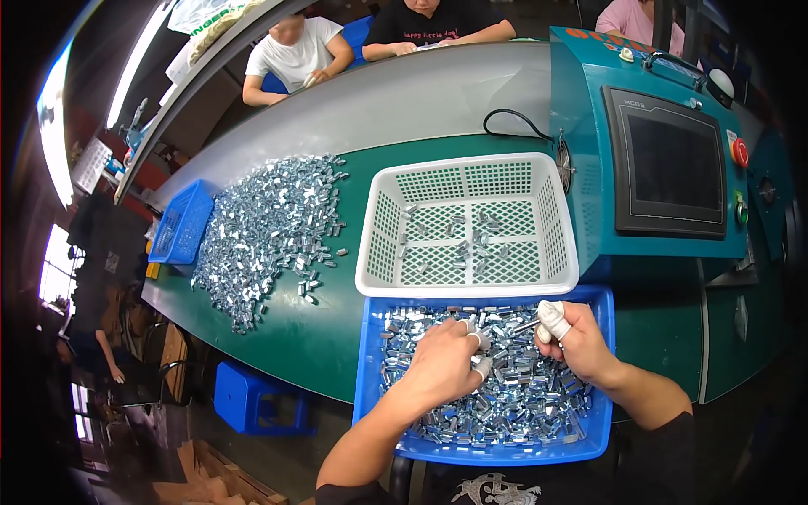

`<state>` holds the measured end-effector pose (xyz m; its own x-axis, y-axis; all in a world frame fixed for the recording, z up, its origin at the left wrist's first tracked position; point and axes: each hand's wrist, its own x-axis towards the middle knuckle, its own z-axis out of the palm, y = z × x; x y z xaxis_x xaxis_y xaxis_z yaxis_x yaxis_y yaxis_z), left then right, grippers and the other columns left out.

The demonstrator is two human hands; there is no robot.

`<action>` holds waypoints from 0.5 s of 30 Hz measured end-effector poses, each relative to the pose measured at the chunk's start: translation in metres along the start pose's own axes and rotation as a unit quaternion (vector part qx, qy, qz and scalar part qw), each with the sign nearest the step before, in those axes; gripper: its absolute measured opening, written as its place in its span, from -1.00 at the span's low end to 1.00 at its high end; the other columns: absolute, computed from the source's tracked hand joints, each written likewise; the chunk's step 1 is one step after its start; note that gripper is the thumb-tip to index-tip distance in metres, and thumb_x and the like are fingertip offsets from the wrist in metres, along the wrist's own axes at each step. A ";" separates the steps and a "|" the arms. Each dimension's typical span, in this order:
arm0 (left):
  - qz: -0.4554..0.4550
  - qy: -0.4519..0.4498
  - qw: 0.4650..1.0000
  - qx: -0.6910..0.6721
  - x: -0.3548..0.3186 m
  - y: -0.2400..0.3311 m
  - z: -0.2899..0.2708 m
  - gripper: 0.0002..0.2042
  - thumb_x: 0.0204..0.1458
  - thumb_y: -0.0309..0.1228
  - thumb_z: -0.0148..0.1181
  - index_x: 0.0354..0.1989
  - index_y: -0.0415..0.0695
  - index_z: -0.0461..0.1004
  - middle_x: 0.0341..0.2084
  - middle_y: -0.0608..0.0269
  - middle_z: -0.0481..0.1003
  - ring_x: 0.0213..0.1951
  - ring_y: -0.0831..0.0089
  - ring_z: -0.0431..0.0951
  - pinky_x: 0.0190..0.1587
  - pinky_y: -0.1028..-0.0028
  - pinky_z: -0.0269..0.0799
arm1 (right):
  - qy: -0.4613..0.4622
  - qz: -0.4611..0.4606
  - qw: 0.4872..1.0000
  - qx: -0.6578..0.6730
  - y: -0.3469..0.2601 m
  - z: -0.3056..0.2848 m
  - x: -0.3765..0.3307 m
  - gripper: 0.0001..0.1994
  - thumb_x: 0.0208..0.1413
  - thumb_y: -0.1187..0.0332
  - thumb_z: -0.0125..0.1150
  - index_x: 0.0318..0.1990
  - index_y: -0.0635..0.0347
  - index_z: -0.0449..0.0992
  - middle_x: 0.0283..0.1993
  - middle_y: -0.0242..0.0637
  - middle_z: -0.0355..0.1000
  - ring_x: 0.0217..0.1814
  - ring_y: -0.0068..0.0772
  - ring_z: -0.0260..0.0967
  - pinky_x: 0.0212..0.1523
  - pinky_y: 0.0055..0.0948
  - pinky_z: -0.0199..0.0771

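Observation:
A blue tray [609, 370], filled with small shiny metal sleeve-like pieces [505, 421], sits right in front of me. Over the left half of its contents, my left hand [446, 358] is bent with curled fingers, white cots covering several fingertips. Whatever those fingertips may pinch is hidden. My right hand [576, 337] is closed above the tray's right side, with white cots on its thumb and finger. Between them it grips a thin metal rod [527, 326], pointing left toward my other hand. Behind the tray stands a white mesh basket [467, 290] with some loose metal pieces [475, 252] on its bottom.
A large heap of metal pieces [261, 227] covers the green table's left part, beside a small blue basket [177, 227]. At right stands a teal machine [589, 160] with a dark screen [673, 160]. Several people sit across the table. A blue stool [252, 396] is below left.

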<state>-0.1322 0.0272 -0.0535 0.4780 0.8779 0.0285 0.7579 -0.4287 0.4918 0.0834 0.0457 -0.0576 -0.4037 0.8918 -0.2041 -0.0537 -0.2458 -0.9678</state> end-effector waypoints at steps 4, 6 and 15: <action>-0.013 -0.028 0.999 0.038 -0.004 0.002 -0.004 -0.83 -0.23 -0.43 0.21 -0.41 -0.18 0.50 -0.47 0.09 0.45 -0.29 0.14 0.44 -0.18 0.26 0.35 | -0.002 -0.002 1.000 -0.001 0.000 0.001 0.001 -0.64 0.24 0.20 -0.12 -0.58 0.14 0.32 -0.68 -0.43 0.28 -0.71 -0.73 0.07 -0.68 -0.69 0.07; -0.025 -0.044 0.998 0.043 -0.004 0.000 -0.003 -0.83 -0.25 -0.46 0.19 -0.40 -0.18 0.50 -0.46 0.09 0.45 -0.26 0.14 0.43 -0.17 0.26 0.34 | -0.004 -0.008 1.000 -0.001 0.000 0.002 0.000 -0.64 0.25 0.20 -0.13 -0.58 0.14 0.32 -0.68 -0.43 0.28 -0.71 -0.73 0.06 -0.68 -0.69 0.06; -0.147 0.032 0.950 -0.272 0.007 0.010 -0.009 -0.82 -0.07 -0.44 0.28 -0.37 -0.23 0.42 -0.48 0.28 0.47 -0.45 0.57 0.44 -0.35 0.56 0.37 | 0.013 0.001 1.000 -0.010 -0.001 0.001 0.000 -0.65 0.24 0.19 -0.13 -0.57 0.11 0.33 -0.67 -0.46 0.29 -0.71 -0.75 0.06 -0.68 -0.70 0.05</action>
<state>-0.1255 0.0308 -0.0403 0.2400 0.9612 -0.1360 0.5047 -0.0039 0.8633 0.0824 0.0457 -0.0560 -0.3803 0.9009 -0.2093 -0.0342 -0.2399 -0.9702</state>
